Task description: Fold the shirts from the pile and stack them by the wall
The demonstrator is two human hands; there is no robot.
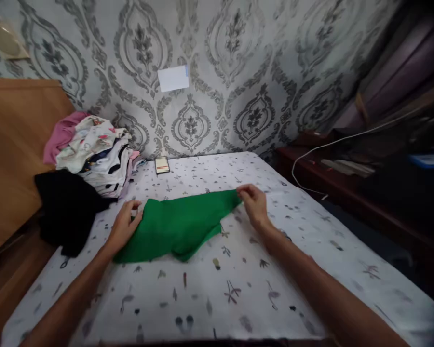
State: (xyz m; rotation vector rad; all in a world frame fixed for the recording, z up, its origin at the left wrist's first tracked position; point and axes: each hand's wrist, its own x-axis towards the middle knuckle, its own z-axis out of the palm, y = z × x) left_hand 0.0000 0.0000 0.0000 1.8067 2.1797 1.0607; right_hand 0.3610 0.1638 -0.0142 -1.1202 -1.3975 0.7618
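A green garment (177, 221) lies folded over on the patterned bedsheet (202, 299), its lower edge loose and rumpled. At its far right tip, my right hand (255, 205) is closed in a pinch on the cloth. My left hand (126, 224) rests by the garment's left edge, thumb and fingers apart, with the thumb touching the cloth. Whether the garment is a shirt or something else cannot be made out.
Folded clothes (104, 154) are stacked at the back left, with a black garment (68, 207) in front, beside a wooden board (18, 144). A small card-like box (162, 165) lies near the wall. A white cable (300, 159) hangs by the dark red furniture (347, 193) on the right.
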